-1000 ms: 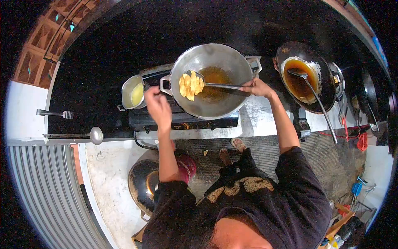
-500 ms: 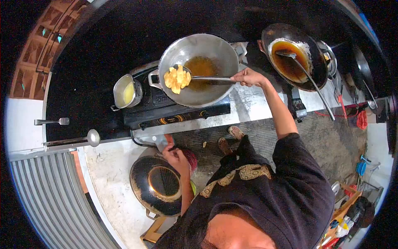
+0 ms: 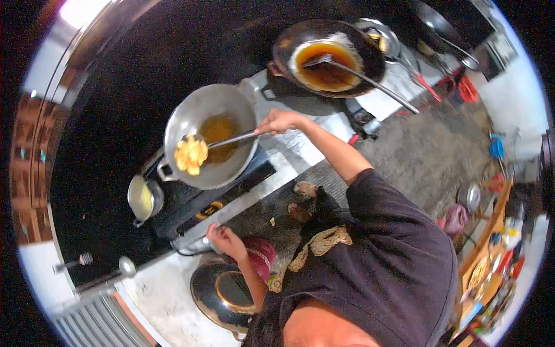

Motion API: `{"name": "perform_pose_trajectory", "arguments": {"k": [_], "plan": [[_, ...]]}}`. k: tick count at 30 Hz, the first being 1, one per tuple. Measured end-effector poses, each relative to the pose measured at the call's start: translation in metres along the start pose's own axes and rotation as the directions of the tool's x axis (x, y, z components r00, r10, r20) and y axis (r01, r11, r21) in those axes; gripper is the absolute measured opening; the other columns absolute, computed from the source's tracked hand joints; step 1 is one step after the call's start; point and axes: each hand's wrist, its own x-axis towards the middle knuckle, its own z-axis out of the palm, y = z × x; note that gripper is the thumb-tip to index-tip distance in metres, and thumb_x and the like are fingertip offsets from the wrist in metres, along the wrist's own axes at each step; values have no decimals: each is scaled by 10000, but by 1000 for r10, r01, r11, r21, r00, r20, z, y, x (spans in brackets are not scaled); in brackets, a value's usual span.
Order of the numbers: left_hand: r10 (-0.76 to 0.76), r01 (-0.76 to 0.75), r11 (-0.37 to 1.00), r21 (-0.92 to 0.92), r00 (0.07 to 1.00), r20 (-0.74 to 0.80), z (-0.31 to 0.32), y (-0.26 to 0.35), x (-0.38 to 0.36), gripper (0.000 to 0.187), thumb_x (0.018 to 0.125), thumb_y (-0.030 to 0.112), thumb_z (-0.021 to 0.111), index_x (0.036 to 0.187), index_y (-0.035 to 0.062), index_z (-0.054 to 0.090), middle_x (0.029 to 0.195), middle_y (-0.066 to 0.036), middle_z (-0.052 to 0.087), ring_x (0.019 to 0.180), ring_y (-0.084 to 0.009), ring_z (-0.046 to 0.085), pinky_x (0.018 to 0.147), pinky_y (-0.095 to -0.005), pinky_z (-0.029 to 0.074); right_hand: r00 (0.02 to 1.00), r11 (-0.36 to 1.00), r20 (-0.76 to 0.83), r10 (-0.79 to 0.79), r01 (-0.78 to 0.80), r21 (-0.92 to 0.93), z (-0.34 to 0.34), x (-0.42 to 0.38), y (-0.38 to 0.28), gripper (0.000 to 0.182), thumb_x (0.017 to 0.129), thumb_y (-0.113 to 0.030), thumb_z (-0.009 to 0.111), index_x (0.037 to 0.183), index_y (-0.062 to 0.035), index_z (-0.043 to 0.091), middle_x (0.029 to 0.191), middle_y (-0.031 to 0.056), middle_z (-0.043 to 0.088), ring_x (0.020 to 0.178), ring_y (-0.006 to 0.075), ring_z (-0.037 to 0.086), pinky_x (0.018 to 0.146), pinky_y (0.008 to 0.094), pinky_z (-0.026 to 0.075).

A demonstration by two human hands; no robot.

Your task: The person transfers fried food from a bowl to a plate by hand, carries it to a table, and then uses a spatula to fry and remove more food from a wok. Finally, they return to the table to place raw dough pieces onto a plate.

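My right hand (image 3: 280, 122) is closed round the metal handle of a skimmer (image 3: 232, 139). Golden-yellow fried pieces (image 3: 191, 155) are heaped on the skimmer, covering most of its head. They are held over the left side of a large grey wok (image 3: 184, 116), which has brown oil (image 3: 218, 134) in its bottom. Lower down, my left hand (image 3: 227, 242) hangs in front of the stove with its fingers curled in. Whether anything is inside those fingers is hidden. Below it is an empty-looking dark wok (image 3: 203, 289).
A dented pot (image 3: 139, 199) with yellowish contents stands left of the wok on the gas stove (image 3: 231, 194). At upper right, a dark wok (image 3: 283, 49) holds brown liquid and a spatula (image 3: 370, 81). A cluttered wooden shelf (image 3: 483, 254) lies at right.
The view has turned and shifted right, so the woks appear farther left and tilted. My right hand still holds the loaded skimmer over the wok. My left hand stays low, fingers curled.
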Motion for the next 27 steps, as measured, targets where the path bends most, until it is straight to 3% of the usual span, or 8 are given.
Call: {"name": "perform_pose_trajectory", "arguments": {"k": [4,5,12,16,17,20,24,27], "plan": [[-58,49,976,212,998,37,9,1,-16,330,799,-51,499,1117,14,442,913,-85,471,735,-141,470,637,-247,400,1000,994,-18,-3,5,110,-18,-30,3,277,830,-330,700,947,-79,713,525,-53,446,422,38,305,379,221,214],[108,-113,969,219,994,31,16,-3,-21,276,793,-46,539,1054,17,473,840,-74,487,710,-151,471,632,-265,411,1000,993,-28,4,-1,118,-26,-43,-2,262,836,-319,696,947,-82,714,525,-54,447,420,35,300,379,219,211],[10,-194,908,371,896,445,41,-43,-58,132,781,-15,608,881,21,530,733,-67,507,637,-165,514,618,-298,444,975,996,-213,64,-50,72,-124,-165,-10,284,872,-322,648,1024,-84,681,530,-93,380,434,15,278,387,200,182],[-148,-115,907,405,813,564,62,-104,-85,147,761,58,636,897,51,581,678,-58,571,613,-171,560,621,-322,472,896,992,-433,98,-121,-26,-190,-262,-26,334,876,-378,619,1038,-90,672,547,-108,349,451,9,263,392,191,161],[-122,-112,928,355,810,574,69,-111,-93,141,753,77,633,883,50,586,682,-76,594,632,-189,597,617,-328,478,881,990,-459,116,-139,-15,-209,-286,-25,336,877,-378,617,1043,-90,669,544,-109,346,452,8,261,390,192,160],[-299,22,888,460,788,538,106,-122,-118,131,754,77,617,879,45,591,668,-89,589,630,-215,604,610,-335,477,849,986,-506,152,-167,15,-279,-352,-6,326,882,-379,611,1016,-86,666,538,-108,354,442,8,250,386,196,159],[-95,-236,879,414,763,639,168,-141,-164,136,768,128,605,883,57,598,670,-92,580,627,-232,594,608,-351,477,796,976,-599,89,-188,-105,-385,-434,30,300,895,-378,598,918,-84,651,511,-104,356,407,11,251,377,220,139],[-171,-290,844,452,652,739,207,-169,-209,148,788,169,590,899,72,602,688,-102,578,650,-237,599,610,-370,481,770,975,-626,122,-211,-69,-466,-486,64,289,907,-371,583,934,-89,643,500,-101,342,406,10,268,376,209,170]]}}
